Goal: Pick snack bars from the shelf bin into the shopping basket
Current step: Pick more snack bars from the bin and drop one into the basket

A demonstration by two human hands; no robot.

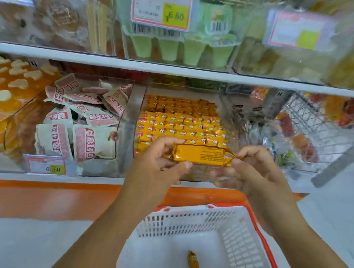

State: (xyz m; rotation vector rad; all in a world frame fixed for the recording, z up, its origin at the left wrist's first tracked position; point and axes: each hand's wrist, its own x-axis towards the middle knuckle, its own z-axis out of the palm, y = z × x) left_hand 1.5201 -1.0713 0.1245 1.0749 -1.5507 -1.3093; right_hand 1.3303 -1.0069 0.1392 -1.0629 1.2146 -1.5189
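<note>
— Shelves [174,73] of clear bins fill the background, with pale floor below. Where's the bar [201,155]?
— Between both hands, held level in front of the bin [140,104] and above the basket [185,224]. The left hand [157,163] pinches one end, thumb beneath and fingers on top. The right hand [255,168] pinches the crimped seal at the other end.
— And the rest?
— Bars [178,124] lie in tidy rows in the bin. A second bar [193,262] lies on the basket's bottom.
— So what's the step?
— I'd say bringing this one down to the basket. It's best to free one hand and keep the other pinch on the body rather than the thin seal. Then lower it over the opening and let go near the bottom, so it neither bounces nor cracks.
— Will it slip?
— Probably a little. The wrapper is glossy yellow foil, smooth, with crimped ends, around a flat oblong block. It looks stiff enough to hold by one end.
— The basket?
— Rigid white plastic with perforated walls, a red rim and a solid-looking bottom. The holes look too small for a bar to pass.
— Neighbours?
— Pillowy pink-and-white packets [82,126] are heaped in the next bin to the left, crinkled and puffy.
</note>
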